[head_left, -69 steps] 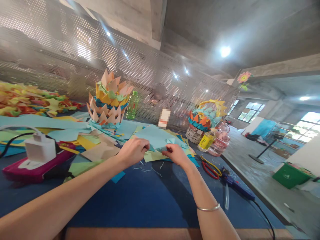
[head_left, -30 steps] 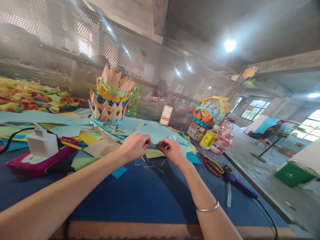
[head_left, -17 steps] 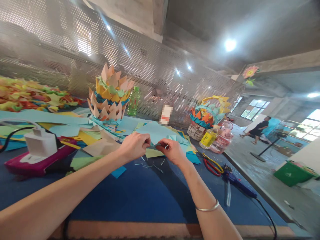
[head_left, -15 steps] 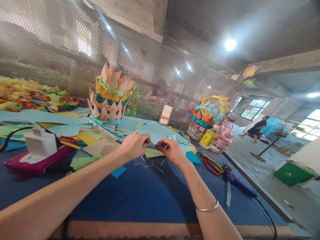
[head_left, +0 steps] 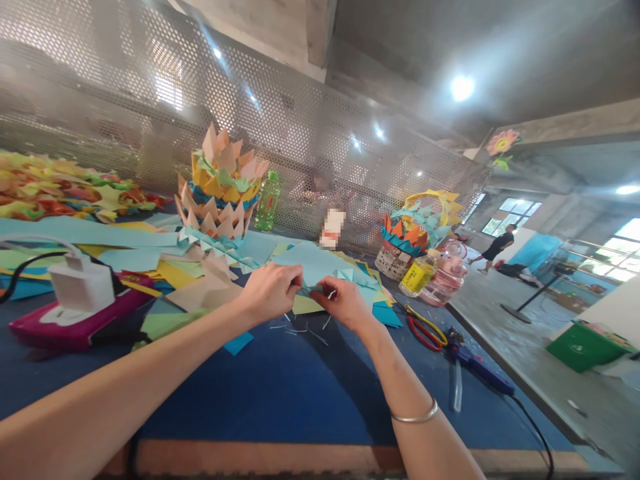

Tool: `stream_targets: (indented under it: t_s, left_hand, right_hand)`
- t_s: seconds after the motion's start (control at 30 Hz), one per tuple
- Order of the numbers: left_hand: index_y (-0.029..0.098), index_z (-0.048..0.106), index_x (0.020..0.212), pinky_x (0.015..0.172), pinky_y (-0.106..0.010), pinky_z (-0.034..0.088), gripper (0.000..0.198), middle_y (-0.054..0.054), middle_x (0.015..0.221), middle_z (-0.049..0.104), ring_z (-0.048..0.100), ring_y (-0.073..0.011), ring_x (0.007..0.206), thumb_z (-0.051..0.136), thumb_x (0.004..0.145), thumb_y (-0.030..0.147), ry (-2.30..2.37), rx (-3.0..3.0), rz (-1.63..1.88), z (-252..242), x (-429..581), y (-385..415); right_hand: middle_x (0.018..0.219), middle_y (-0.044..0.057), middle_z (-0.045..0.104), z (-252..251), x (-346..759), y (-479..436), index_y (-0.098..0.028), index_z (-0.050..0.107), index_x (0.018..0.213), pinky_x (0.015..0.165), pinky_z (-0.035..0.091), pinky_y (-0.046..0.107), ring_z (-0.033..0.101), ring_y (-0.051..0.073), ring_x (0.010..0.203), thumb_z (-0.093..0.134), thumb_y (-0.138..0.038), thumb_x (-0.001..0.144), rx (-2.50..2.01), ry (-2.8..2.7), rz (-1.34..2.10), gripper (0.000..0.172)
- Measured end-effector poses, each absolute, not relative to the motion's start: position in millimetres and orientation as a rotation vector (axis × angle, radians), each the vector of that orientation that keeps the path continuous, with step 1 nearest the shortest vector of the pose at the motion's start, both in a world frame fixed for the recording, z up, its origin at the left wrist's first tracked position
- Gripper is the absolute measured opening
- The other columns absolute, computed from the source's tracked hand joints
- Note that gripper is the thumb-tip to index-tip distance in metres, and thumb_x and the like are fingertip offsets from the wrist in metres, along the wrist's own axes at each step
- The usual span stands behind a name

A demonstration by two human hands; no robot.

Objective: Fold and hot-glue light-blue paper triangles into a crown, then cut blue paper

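Note:
My left hand (head_left: pixel 270 291) and my right hand (head_left: pixel 341 301) meet above the blue table cover (head_left: pixel 280 387), both pinching one small folded light-blue paper piece (head_left: pixel 311 289) between their fingertips. A chain of light-blue folded triangles (head_left: pixel 215 245) trails from my left hand back toward a stacked paper crown of peach, yellow and blue points (head_left: pixel 220 193). Loose coloured paper sheets (head_left: pixel 320 267) lie just behind the hands. A thin bangle (head_left: pixel 416 417) circles my right wrist.
A white charger on a pink case (head_left: pixel 80 300) sits at left. Scissors (head_left: pixel 423 331) and a blue glue gun (head_left: pixel 475 370) lie at right, near a paper-trimmed basket (head_left: pixel 410 243) and bottles (head_left: pixel 419 275). A perforated metal screen (head_left: pixel 150 100) backs the table. A person (head_left: pixel 495 248) walks far right.
My hands lifted slightly and closed together on the small blue piece; the chain of triangles has drawn taut toward my left hand. The distant person has walked left.

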State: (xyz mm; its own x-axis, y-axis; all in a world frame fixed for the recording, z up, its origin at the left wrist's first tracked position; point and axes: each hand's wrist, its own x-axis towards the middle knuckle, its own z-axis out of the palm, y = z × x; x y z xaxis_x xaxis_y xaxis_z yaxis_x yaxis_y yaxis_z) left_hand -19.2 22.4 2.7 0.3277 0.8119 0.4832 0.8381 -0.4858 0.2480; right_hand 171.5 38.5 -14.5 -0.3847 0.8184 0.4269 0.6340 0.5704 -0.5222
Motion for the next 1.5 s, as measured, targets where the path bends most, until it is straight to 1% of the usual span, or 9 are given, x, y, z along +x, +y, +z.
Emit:
stream_targets:
  t_s: [0.07,0.2,0.5,0.57,0.7,0.83,0.9,1.13,1.5]
  left_hand:
    - [0.021,0.059,0.074,0.053,-0.025,0.027,0.014,0.0,0.073,0.066,0.059,-0.0177,0.067,0.046,0.074,0.015,-1.535,-2.516,-0.886,3.1,-18.4,21.2]
    - [0.021,0.058,0.075,0.052,-0.025,0.027,0.015,0.0,0.071,0.065,0.058,-0.0177,0.065,0.045,0.074,0.014,-1.501,-2.514,-0.898,3.2,-17.7,19.7]
    - [0.022,0.059,0.078,0.056,-0.026,0.035,0.014,0.0,0.074,0.066,0.062,-0.0199,0.071,0.046,0.078,0.016,-1.479,-2.523,-0.941,3.0,-15.5,17.5]
    - [0.022,0.059,0.087,0.058,-0.026,0.037,0.015,0.0,0.078,0.068,0.063,-0.0204,0.073,0.047,0.079,0.018,-1.503,-2.527,-0.955,2.6,-15.3,17.9]
    - [0.025,0.056,0.116,0.064,-0.028,0.043,0.037,0.0,0.09,0.071,0.065,-0.0222,0.082,0.051,0.079,0.021,-1.514,-2.544,-0.988,-0.1,-15.2,19.7]
    - [0.026,0.069,0.092,0.073,-0.029,0.045,0.021,0.001,0.092,0.071,0.064,-0.0222,0.088,0.05,0.082,0.023,-1.44,-2.594,-0.943,-2.7,-15.3,22.0]
    - [0.024,0.069,0.081,0.073,-0.029,0.045,0.021,0.001,0.089,0.071,0.064,-0.0212,0.087,0.048,0.083,0.02,-1.422,-2.605,-0.928,-2.9,-15.2,22.5]
    - [0.021,0.067,0.076,0.071,-0.027,0.044,0.02,-0.001,0.092,0.068,0.062,-0.0199,0.085,0.048,0.08,0.017,-1.455,-2.586,-0.963,-1.9,-14.6,20.4]
    - [0.02,0.063,0.071,0.065,-0.027,0.042,0.018,-0.002,0.093,0.062,0.06,-0.0184,0.085,0.047,0.08,0.017,-1.444,-2.599,-0.955,-2.3,-11.9,17.6]
  right_hand:
    - [0.062,-0.004,0.053,-15.7,171.4,38.4,-0.02,0.066,0.081,0.057,0.039,0.022,0.046,0.009,0.056,0.062,-0.03,0.078,-1.149,-2.129,0.353,0.012]
    - [0.07,-0.003,0.057,-16.8,169.9,38.3,-0.021,0.066,0.1,0.058,0.041,0.022,0.047,0.01,0.058,0.067,-0.033,0.076,-1.125,-2.085,0.357,0.027]
    - [0.074,0.001,0.068,-16.5,164.5,37.6,-0.019,0.07,0.082,0.063,0.041,0.025,0.057,0.014,0.067,0.07,-0.023,0.075,-1.112,-2.076,0.25,0.008]
    - [0.073,0.001,0.068,-15.0,164.2,35.9,-0.019,0.07,0.081,0.062,0.041,0.025,0.057,0.014,0.067,0.071,-0.022,0.075,-1.134,-2.075,0.225,0.007]
    - [0.073,0.002,0.068,-12.4,164.1,32.8,-0.019,0.069,0.077,0.063,0.04,0.024,0.057,0.014,0.069,0.071,-0.02,0.075,-1.138,-2.086,0.136,0.003]
    - [0.069,0.002,0.066,-12.5,163.6,32.8,-0.019,0.067,0.07,0.065,0.039,0.025,0.057,0.015,0.07,0.071,-0.023,0.076,-1.087,-2.152,0.052,0.008]
    - [0.07,0.001,0.066,-13.1,162.6,33.0,-0.019,0.066,0.069,0.067,0.04,0.026,0.057,0.015,0.069,0.071,-0.023,0.077,-1.075,-2.159,0.061,0.01]
    - [0.077,0.002,0.069,-11.9,159.9,29.3,-0.02,0.067,0.076,0.071,0.042,0.027,0.06,0.016,0.074,0.071,-0.015,0.074,-1.083,-2.189,0.139,0.007]
    - [0.077,0.005,0.069,-13.6,161.3,31.6,-0.018,0.069,0.076,0.068,0.042,0.027,0.059,0.017,0.076,0.072,-0.021,0.075,-1.138,-2.211,0.14,0.003]
